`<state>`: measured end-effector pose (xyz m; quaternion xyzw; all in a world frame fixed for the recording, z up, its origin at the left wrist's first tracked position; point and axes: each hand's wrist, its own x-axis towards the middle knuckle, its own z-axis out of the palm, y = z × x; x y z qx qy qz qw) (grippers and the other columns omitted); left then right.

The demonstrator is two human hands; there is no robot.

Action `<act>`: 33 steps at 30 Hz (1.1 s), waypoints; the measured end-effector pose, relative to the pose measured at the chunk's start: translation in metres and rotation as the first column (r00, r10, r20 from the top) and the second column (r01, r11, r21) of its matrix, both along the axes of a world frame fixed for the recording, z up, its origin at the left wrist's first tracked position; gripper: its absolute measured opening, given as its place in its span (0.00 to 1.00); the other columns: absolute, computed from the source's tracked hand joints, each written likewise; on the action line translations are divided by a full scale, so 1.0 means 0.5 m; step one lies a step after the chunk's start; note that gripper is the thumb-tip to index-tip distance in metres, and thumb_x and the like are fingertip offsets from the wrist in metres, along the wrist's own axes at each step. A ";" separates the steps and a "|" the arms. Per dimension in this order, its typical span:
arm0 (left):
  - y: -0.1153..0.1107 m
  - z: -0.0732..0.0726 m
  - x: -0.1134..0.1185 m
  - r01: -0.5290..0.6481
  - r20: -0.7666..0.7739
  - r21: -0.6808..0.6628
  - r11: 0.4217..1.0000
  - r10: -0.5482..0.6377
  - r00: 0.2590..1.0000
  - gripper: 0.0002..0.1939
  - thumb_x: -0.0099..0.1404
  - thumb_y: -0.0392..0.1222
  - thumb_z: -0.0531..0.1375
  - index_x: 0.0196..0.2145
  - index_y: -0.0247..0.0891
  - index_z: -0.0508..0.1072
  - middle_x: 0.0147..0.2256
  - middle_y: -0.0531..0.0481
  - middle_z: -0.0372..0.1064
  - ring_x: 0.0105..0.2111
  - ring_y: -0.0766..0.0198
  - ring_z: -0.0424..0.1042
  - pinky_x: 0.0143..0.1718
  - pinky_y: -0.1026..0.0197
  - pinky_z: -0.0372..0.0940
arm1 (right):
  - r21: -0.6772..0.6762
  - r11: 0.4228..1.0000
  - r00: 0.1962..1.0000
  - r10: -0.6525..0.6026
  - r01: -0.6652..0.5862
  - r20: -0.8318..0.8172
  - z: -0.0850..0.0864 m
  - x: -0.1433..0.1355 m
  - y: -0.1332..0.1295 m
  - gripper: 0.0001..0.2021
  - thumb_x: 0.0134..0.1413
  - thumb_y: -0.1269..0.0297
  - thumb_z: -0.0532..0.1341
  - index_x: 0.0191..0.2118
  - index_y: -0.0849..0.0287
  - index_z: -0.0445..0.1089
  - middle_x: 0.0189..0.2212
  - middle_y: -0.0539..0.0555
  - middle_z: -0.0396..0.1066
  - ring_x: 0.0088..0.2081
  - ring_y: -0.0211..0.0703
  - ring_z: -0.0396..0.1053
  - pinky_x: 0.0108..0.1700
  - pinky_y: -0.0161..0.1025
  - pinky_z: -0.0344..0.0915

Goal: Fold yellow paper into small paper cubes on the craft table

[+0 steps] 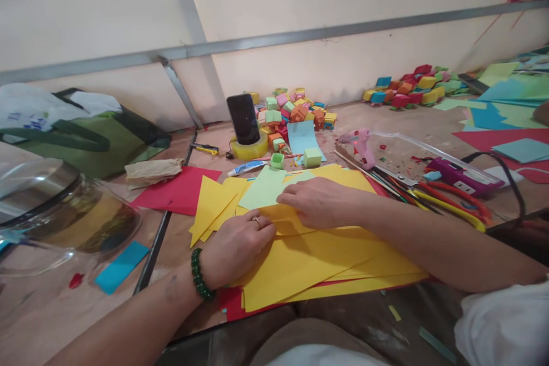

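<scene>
My right hand (319,201) is closed, its fingertips pinching the raised edge of a piece of yellow paper (283,218). Beside it, my left hand (240,246) has its fingers curled together at the left end of the same piece; the fingertips are partly hidden. Below both hands lies a stack of yellow sheets (317,257) with red paper showing at its edges. Pale green paper (263,187) rests just beyond my fingers. Two small green paper boxes, an open-topped one (277,160) and a cube (312,157), stand behind it.
Behind are a phone (243,119) propped on a tape roll (249,148), piled paper cubes (295,111) and a glue tube (247,168). Right: a pink glue gun (362,147), scissors (450,200) and a purple power strip (465,177). Left: a glass teapot (98,211) and green bag (98,143).
</scene>
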<state>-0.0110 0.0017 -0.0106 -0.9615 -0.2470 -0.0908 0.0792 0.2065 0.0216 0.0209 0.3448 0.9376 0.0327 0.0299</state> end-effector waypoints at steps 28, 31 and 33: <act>0.008 -0.010 -0.002 -0.147 0.256 -0.211 0.966 0.200 0.946 0.11 0.68 0.37 0.50 0.38 0.39 0.73 0.31 0.48 0.72 0.34 0.60 0.70 0.36 0.60 0.65 | -0.291 0.938 0.898 -0.285 0.189 -0.334 -0.023 0.014 0.059 0.11 0.58 0.67 0.57 0.45 0.59 0.73 0.32 0.54 0.76 0.31 0.39 0.71 0.34 0.34 0.59; 0.019 -0.018 -0.001 -0.218 0.312 -0.315 0.924 0.318 0.895 0.14 0.66 0.39 0.53 0.47 0.40 0.71 0.32 0.49 0.74 0.32 0.61 0.71 0.35 0.61 0.65 | -0.353 0.910 0.845 -0.357 0.218 -0.398 -0.044 0.023 0.076 0.12 0.56 0.67 0.58 0.46 0.60 0.71 0.32 0.53 0.75 0.31 0.38 0.70 0.35 0.34 0.61; 0.030 -0.023 0.002 -0.269 0.311 -0.402 0.875 0.407 0.859 0.16 0.65 0.39 0.54 0.50 0.39 0.70 0.31 0.50 0.73 0.29 0.63 0.70 0.33 0.62 0.65 | -0.294 0.921 0.824 -0.366 0.255 -0.432 -0.054 0.031 0.082 0.14 0.54 0.68 0.60 0.48 0.59 0.69 0.35 0.53 0.75 0.34 0.39 0.70 0.37 0.35 0.62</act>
